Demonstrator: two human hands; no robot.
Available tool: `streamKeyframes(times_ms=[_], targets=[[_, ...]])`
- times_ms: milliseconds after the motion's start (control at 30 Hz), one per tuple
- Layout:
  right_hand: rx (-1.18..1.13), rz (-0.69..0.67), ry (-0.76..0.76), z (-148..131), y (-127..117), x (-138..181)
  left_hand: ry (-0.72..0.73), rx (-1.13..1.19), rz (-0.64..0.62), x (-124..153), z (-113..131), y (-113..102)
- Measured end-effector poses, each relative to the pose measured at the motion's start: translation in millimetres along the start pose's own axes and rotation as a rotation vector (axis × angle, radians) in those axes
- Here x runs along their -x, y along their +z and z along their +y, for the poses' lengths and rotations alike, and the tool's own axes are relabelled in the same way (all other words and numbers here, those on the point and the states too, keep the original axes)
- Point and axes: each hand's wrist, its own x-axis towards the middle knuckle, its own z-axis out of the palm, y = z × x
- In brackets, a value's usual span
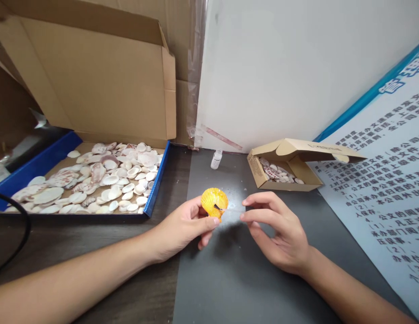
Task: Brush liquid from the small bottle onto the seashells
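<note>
My left hand (182,227) pinches an orange-yellow scallop shell (214,201) by its lower edge, upright above the grey mat (229,279). A small dark piece shows on the shell near my thumb. My right hand (279,229) sits just right of the shell, its thumb and forefinger pinched on a thin clear strand or stick (234,210) that reaches toward the shell. What that thin item is, I cannot tell.
A blue-rimmed tray (157,184) with several pale shells lies at the left under an open cardboard lid. A small white bottle (216,159) stands by the wall. A little cardboard box (260,175) with shells sits at the right, beside a printed poster (388,193).
</note>
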Motion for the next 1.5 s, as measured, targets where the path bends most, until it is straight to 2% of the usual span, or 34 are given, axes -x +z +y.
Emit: streamKeyframes(times_ms=[367,500,833,1500], targets=[[0.035,0.046,0.052,2.8,2.7,2.8,0.023,-0.048,-0.011,0.7,-0.4,0.3],[0.025,0.059,0.030,3.8,4.2,4.2,0.028,-0.076,-0.024,0.5,1.2,1.2],[0.016,0.020,-0.016,0.3,4.9,2.8,0.042,-0.185,-0.070,5.8,-1.2,8.0],[-0.001,-0.002,-0.006,-4.5,0.5,1.5,0.123,-0.263,-0.059,7.2,-3.1,12.7]])
